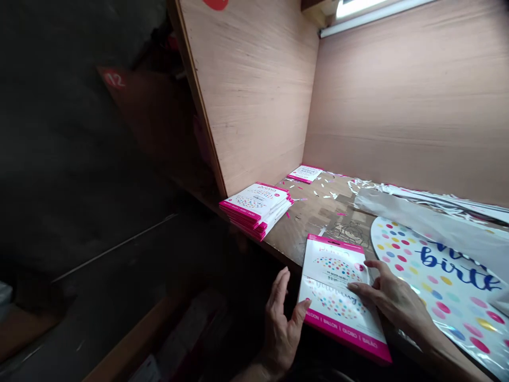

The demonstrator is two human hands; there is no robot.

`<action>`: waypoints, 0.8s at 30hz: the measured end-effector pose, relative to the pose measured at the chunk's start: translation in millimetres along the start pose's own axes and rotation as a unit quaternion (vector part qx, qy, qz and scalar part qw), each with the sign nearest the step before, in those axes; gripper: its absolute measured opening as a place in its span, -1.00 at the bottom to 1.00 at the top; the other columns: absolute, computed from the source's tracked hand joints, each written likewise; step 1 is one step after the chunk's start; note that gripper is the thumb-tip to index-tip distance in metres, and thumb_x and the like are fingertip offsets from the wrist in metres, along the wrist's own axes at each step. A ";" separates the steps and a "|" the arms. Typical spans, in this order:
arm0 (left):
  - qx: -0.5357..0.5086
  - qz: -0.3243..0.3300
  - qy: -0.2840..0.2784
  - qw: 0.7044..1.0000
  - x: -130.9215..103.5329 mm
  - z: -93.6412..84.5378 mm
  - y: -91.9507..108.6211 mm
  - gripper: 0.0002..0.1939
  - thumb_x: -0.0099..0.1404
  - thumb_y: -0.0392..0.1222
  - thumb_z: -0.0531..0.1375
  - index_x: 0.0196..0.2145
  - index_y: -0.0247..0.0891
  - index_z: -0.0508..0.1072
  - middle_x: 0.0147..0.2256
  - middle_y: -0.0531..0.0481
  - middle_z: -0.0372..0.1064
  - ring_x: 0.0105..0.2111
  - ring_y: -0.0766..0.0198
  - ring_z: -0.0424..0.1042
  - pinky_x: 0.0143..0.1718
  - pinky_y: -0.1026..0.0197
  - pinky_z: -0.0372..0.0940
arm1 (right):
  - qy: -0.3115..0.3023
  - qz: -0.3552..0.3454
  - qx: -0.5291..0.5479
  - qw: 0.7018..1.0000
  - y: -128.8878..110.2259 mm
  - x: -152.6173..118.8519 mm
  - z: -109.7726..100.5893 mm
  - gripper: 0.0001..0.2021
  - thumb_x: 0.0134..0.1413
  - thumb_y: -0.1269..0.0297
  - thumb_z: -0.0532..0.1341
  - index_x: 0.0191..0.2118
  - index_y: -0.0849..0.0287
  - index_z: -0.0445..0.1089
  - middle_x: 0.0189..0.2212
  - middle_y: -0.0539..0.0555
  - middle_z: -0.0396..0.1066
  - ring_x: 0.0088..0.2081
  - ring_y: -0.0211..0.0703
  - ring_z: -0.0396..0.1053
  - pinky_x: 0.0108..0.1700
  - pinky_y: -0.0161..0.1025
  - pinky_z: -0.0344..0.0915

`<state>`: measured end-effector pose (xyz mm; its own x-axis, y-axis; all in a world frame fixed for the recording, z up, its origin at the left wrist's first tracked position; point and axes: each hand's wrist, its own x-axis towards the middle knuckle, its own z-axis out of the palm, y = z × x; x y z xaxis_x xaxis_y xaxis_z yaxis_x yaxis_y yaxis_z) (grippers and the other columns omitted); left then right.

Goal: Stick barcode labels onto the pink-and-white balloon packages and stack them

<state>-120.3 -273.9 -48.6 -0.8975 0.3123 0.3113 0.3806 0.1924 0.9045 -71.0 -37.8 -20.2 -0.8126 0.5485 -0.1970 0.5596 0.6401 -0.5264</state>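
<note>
A white and pink balloon packet [338, 313] lies at the near edge of the table, overlapping a similar one behind it. My left hand [281, 321] is at its left side, fingers apart, the thumb by the packet's edge. On the right, my right hand [393, 297] rests over the packet with thumb and index finger spread on its surface. Beside it lies a large round dotted balloon [437, 281] with blue lettering, partly under clear plastic film.
A stack of similar packets [256, 204] stands at the table's left edge, and a smaller pile [305, 173] is in the back corner. Paper scraps litter the tabletop [314, 209]. Wooden panels [258, 95] rise at the left and back. White strips [449, 199] lie along the back.
</note>
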 end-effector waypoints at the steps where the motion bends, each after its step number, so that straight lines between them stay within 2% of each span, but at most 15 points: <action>1: -0.072 -0.085 0.007 0.994 -6.0 0.1 3.3 -0.45 0.20 0.03 0.10 0.08 -0.29 0.17 0.02 -0.28 0.26 0.01 0.00 0.27 -0.07 0.02 0.27 | 0.004 -0.007 0.002 1.000 -0.5 -4.7 2.1 -0.36 -0.14 -0.17 0.08 0.04 0.08 0.10 -0.44 0.05 0.41 -0.32 0.07 0.39 -0.37 -0.16 0.18; 2: -0.152 -0.161 -0.012 0.975 -8.6 0.6 6.6 -0.41 0.18 0.10 0.10 0.06 -0.31 0.20 -0.08 -0.27 0.35 -0.09 0.00 0.36 -0.19 0.06 0.34 | 0.007 -0.014 0.007 1.000 -1.1 -8.3 4.4 -0.36 -0.13 -0.17 0.08 0.05 0.09 0.10 -0.44 0.05 0.41 -0.33 0.08 0.39 -0.37 -0.14 0.19; 4: -0.289 -0.277 -0.081 0.913 -5.3 1.6 11.3 -0.38 0.11 0.18 0.13 -0.03 -0.37 0.28 -0.26 -0.24 0.44 -0.29 0.00 0.44 -0.47 0.14 0.36 | 0.008 -0.031 0.030 0.999 -2.3 -12.6 9.3 -0.36 -0.13 -0.16 0.09 0.05 0.10 0.10 -0.46 0.06 0.40 -0.35 0.08 0.39 -0.37 -0.13 0.20; 5: -0.329 -0.310 -0.103 0.886 -1.2 1.6 12.5 -0.40 0.06 0.17 0.17 -0.10 -0.39 0.33 -0.34 -0.23 0.45 -0.37 0.02 0.45 -0.56 0.18 0.32 | 0.007 -0.038 0.050 0.998 -3.1 -13.5 11.8 -0.36 -0.14 -0.14 0.11 0.05 0.10 0.11 -0.48 0.05 0.39 -0.37 0.07 0.39 -0.37 -0.13 0.21; 7: -0.371 -0.331 -0.101 0.862 8.2 -0.9 14.4 -0.51 -0.04 0.04 0.29 -0.26 -0.42 0.40 -0.43 -0.19 0.45 -0.47 0.09 0.44 -0.62 0.24 0.27 | 0.002 -0.036 0.133 0.990 -5.6 -14.6 16.4 -0.32 -0.19 -0.12 0.16 0.06 0.10 0.07 -0.56 0.01 0.36 -0.47 0.03 0.37 -0.45 -0.14 0.21; 9: -0.384 -0.305 -0.070 0.868 16.0 -8.6 19.6 -0.65 -0.06 -0.10 0.32 -0.38 -0.42 0.41 -0.49 -0.14 0.44 -0.53 0.20 0.41 -0.58 0.28 0.26 | -0.023 -0.006 0.275 0.961 -10.7 -16.6 19.0 -0.24 -0.22 -0.11 0.20 0.11 0.08 -0.02 -0.65 -0.07 0.28 -0.63 -0.08 0.29 -0.60 -0.22 0.14; 11: -0.378 -0.264 -0.071 0.884 23.0 -22.2 32.4 -0.73 -0.01 -0.15 0.29 -0.39 -0.41 0.42 -0.50 -0.11 0.43 -0.58 0.27 0.38 -0.61 0.31 0.22 | -0.064 0.026 0.429 0.901 -20.1 -20.4 17.1 -0.21 -0.22 -0.10 0.23 0.13 0.03 -0.08 -0.65 -0.11 0.27 -0.72 -0.20 0.20 -0.69 -0.29 0.07; 14: -0.322 -0.205 -0.076 0.921 42.7 -49.5 64.7 -0.73 0.05 -0.15 0.26 -0.32 -0.40 0.42 -0.53 -0.05 0.41 -0.66 0.34 0.31 -0.71 0.35 0.18 | -0.149 0.021 0.566 0.811 -45.1 -23.6 1.7 -0.34 -0.16 -0.07 0.24 0.05 0.06 0.07 -0.55 -0.05 0.34 -0.64 -0.23 0.29 -0.60 -0.29 0.24; 16: -0.277 -0.181 -0.074 0.941 67.8 -67.9 87.4 -0.71 0.07 -0.15 0.24 -0.28 -0.41 0.42 -0.56 -0.04 0.39 -0.69 0.35 0.29 -0.72 0.33 0.20 | -0.217 -0.017 0.593 0.776 -69.8 -17.7 -14.1 -0.50 -0.09 -0.03 0.23 -0.06 0.14 0.20 -0.52 0.01 0.36 -0.54 -0.21 0.35 -0.51 -0.29 0.31; 18: -0.226 -0.155 -0.090 0.957 101.4 -85.2 104.4 -0.69 0.06 -0.13 0.23 -0.29 -0.44 0.42 -0.60 -0.03 0.36 -0.72 0.32 0.28 -0.79 0.30 0.20 | -0.256 -0.066 0.593 0.761 -99.5 -2.1 -28.0 -0.63 -0.04 0.08 0.24 -0.16 0.20 0.26 -0.47 0.05 0.38 -0.51 -0.22 0.35 -0.51 -0.31 0.33; 20: -0.163 -0.140 -0.070 0.974 138.7 -101.5 113.7 -0.65 0.01 -0.13 0.24 -0.29 -0.45 0.40 -0.60 0.00 0.33 -0.74 0.31 0.26 -0.80 0.24 0.22 | -0.256 -0.100 0.594 0.756 -130.8 21.8 -34.8 -0.74 0.01 0.16 0.21 -0.24 0.24 0.28 -0.45 0.08 0.37 -0.52 -0.24 0.34 -0.53 -0.31 0.34; 22: -0.032 -0.165 -0.054 0.984 173.7 -116.8 115.4 -0.66 0.02 -0.09 0.21 -0.32 -0.44 0.40 -0.61 0.00 0.32 -0.71 0.29 0.29 -0.74 0.22 0.26 | -0.269 -0.107 0.581 0.760 -159.0 49.4 -32.2 -0.83 0.04 0.26 0.18 -0.30 0.26 0.28 -0.50 0.05 0.34 -0.54 -0.27 0.33 -0.52 -0.30 0.37; 24: 0.041 -0.195 -0.033 0.979 201.3 -129.7 109.9 -0.68 -0.04 -0.11 0.25 -0.39 -0.45 0.41 -0.63 -0.04 0.33 -0.71 0.26 0.30 -0.73 0.24 0.22 | -0.280 -0.093 0.572 0.766 -180.3 74.6 -21.7 -0.88 0.06 0.31 0.16 -0.36 0.28 0.26 -0.57 0.01 0.29 -0.58 -0.30 0.30 -0.55 -0.31 0.37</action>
<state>-288.1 -310.6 151.3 -0.9627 0.2600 -0.0748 0.0315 0.3823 0.9235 -229.0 -100.6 78.0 -0.9826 -0.0166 -0.1851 0.1771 -0.3855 -0.9056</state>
